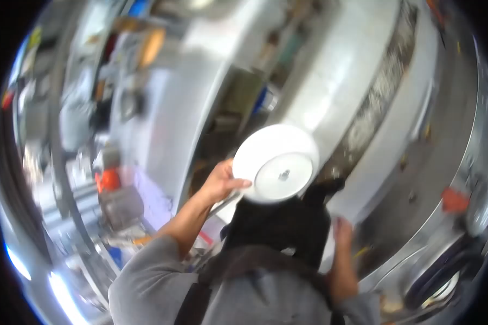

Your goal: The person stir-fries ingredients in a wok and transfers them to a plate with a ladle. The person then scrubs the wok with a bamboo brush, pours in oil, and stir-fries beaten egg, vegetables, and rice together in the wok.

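A white round plate [279, 141] is tilted in front of my body, its underside with a small dark mark facing the camera. My left hand [225, 183] is closed on the plate's left edge, the thumb lying over the underside. Lower right, my right hand [342, 230] hangs beside the dark apron [276, 227], apart from the plate. It is blurred, and its fingers cannot be made out.
A long pale metal surface [331, 70] runs diagonally behind the plate. Shelves and a light counter [173, 103] stand on the left, with an orange-red object [109, 180]. Grey floor [398, 189] shows at right, near a red object [455, 201] and round dark-rimmed items.
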{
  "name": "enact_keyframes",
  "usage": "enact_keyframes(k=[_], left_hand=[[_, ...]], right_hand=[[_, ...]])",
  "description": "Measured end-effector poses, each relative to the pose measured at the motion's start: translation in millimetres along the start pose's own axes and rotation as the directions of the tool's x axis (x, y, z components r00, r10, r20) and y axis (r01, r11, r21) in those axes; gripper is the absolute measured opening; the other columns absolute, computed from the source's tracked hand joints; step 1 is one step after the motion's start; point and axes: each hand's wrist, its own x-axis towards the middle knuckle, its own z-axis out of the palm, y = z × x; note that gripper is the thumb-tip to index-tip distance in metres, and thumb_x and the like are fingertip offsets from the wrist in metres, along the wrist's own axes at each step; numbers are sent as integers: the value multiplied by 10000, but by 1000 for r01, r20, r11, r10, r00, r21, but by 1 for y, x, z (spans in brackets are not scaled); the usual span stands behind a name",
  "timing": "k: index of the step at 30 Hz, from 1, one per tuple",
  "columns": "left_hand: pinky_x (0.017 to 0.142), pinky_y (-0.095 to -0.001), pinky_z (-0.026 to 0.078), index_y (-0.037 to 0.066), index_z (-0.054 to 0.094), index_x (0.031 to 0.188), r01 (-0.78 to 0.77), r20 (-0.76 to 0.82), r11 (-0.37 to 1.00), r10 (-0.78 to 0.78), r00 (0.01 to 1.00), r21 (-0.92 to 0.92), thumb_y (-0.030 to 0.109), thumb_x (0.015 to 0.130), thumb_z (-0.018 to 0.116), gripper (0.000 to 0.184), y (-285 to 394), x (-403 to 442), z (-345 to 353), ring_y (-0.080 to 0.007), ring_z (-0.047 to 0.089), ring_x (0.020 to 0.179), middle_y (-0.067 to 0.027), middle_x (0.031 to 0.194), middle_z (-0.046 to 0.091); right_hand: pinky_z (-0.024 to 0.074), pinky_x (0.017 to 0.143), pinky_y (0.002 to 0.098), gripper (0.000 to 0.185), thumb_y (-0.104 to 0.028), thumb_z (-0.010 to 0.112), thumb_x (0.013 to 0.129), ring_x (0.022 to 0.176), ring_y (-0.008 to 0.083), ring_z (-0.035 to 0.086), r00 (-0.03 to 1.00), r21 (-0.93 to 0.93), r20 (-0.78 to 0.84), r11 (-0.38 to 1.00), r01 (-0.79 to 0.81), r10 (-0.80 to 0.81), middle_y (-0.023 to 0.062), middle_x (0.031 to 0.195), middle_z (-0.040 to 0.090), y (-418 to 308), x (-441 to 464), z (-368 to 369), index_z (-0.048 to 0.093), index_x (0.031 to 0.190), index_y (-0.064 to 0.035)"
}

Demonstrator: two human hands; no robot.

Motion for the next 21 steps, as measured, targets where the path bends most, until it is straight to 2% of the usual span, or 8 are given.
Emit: enact_keyframes(k=[2,5,7,9,12,16,19,21], left_hand=[[910,-302,436,-8,589,1109,-78,-111,979,99,989,186,34,673,761,470,44,-63,-4,-148,577,989,-55,1027,647],[730,-283,488,6,634,960,-86,-329,788,350,877,610,85,684,738,305,76,-147,-12,-129,606,818,-65,843,666],[620,-355,496,5,611,830,-99,-533,795,488,691,599,78,694,657,160,77,-174,-5,-217,628,661,-122,694,645],[624,-417,493,6,568,805,175,-535,533,657,531,828,71,690,614,139,64,-179,-32,-332,626,697,-167,716,630],[645,-460,487,25,548,810,317,-432,341,856,286,885,54,696,571,121,8,-131,-97,-386,605,756,-177,743,612],[700,-482,479,42,555,866,439,-509,370,823,254,818,23,698,544,170,-34,-86,-150,-352,612,829,-153,799,622],[780,-511,443,46,568,907,467,-597,409,705,384,784,5,701,533,213,-33,-69,-164,-362,574,968,-188,927,612],[890,-523,394,26,566,1029,646,-474,376,880,-26,664,6,703,539,327,-27,-46,-154,-383,487,1117,-226,1109,549]], right_hand=[[467,807,453,261,-188,587,825,892,366,598,943,-211,-199,951,224,-266,190,930,642,37,-5,-5,635,1024,-26],[469,806,453,276,-159,603,777,872,375,604,957,-195,-66,944,267,-284,206,890,648,57,-14,-41,651,1004,-10],[478,780,443,285,-169,609,764,831,381,616,927,-184,-98,922,342,-363,223,820,645,56,-21,-59,659,982,8],[480,768,445,293,-177,595,773,820,387,619,925,-122,-68,923,365,-375,229,823,647,47,-29,-75,660,991,7],[481,761,443,285,-174,570,797,796,393,624,904,-118,-56,902,416,-425,228,803,650,24,-34,-89,663,1004,0],[485,751,435,286,-152,556,812,794,384,620,899,-93,-18,896,434,-437,223,869,652,41,-21,-93,650,1042,-10],[493,746,394,296,-70,535,819,815,328,631,902,5,-60,903,429,-428,200,929,657,49,-29,-102,629,1097,-29],[494,748,371,309,-41,529,813,832,300,637,913,113,-112,908,403,-391,186,929,663,58,-41,-103,624,1107,-32]])
